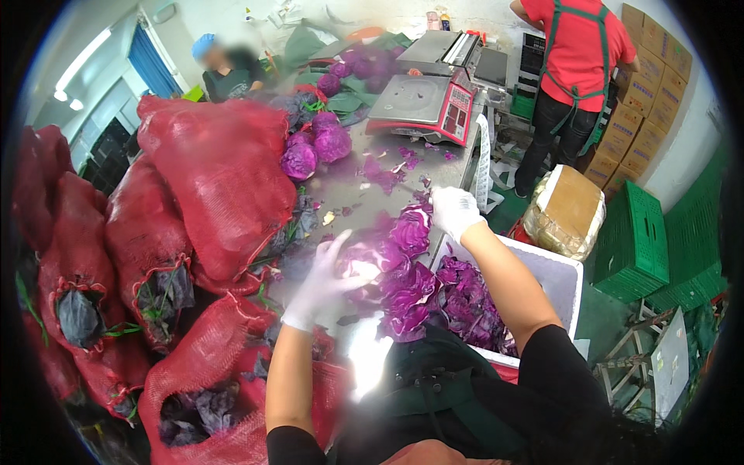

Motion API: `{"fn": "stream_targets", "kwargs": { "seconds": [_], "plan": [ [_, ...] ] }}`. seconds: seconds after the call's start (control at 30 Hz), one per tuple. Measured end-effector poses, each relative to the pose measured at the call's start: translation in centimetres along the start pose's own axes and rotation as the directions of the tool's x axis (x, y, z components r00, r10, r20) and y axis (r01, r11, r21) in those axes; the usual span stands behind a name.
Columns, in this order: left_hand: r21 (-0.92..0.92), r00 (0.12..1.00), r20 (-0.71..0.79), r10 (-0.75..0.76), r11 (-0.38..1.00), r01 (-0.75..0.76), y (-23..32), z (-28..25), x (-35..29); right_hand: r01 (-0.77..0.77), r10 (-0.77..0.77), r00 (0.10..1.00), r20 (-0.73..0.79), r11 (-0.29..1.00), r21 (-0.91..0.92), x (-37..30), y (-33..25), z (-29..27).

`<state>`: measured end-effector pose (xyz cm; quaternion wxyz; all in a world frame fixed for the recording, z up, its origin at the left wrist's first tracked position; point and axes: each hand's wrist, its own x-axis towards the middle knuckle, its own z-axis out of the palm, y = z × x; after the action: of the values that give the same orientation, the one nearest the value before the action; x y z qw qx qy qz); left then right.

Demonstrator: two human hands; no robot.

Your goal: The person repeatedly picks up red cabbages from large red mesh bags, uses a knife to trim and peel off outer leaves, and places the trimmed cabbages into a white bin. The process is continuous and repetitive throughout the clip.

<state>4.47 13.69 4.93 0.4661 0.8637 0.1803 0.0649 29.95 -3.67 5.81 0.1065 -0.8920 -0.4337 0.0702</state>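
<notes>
My left hand [319,285], in a white glove, grips a red cabbage [373,260] from its left side, with the thumb raised and the fingers round it. The cabbage is slightly blurred and shows a pale patch by my fingers. My right hand [456,211], also gloved in white, is closed just beyond and to the right of it. Whatever it holds is too unclear to make out. Cut purple cabbage leaves [407,298] lie piled at the table edge against my apron. More trimmed leaves [469,298] fill part of a white foam box [570,291] under my right forearm.
Red mesh sacks [209,178] crowd the left. Whole red cabbages [332,142] lie farther up the metal table [341,194], near a red-edged scale [415,101]. Green crates [632,236] and a taped bundle [566,211] stand right. Two people, one in red [577,54], are beyond.
</notes>
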Motion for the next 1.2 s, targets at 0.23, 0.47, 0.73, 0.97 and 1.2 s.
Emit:
{"fn": "stream_targets", "kwargs": {
  "seconds": [0.23,0.47,0.73,0.97,1.2],
  "plan": [
    [-0.157,0.952,-0.291,0.097,0.977,-0.148,0.0,2.8,2.7,0.283,-0.223,0.955,-0.198,0.886,0.367,-2.6,-4.4,4.1],
    [0.241,0.847,-0.527,0.072,0.968,0.067,2.2,8.5,0.4,0.315,-0.286,0.945,-0.158,0.925,0.213,-2.7,-4.7,3.7],
    [0.318,0.764,-0.607,0.219,0.948,-0.019,1.0,8.6,3.5,0.363,-0.339,0.907,-0.251,0.93,0.056,-0.9,-4.1,4.3],
    [0.386,0.828,-0.525,0.199,0.922,0.023,3.2,8.3,4.7,0.107,-0.108,0.975,-0.192,0.994,-0.016,5.3,-1.6,6.6],
    [0.057,0.951,-0.263,0.162,0.987,-0.152,-0.7,3.1,2.4,-0.002,0.006,0.978,0.208,1.0,-0.02,4.3,3.5,6.6]
  ]
}}
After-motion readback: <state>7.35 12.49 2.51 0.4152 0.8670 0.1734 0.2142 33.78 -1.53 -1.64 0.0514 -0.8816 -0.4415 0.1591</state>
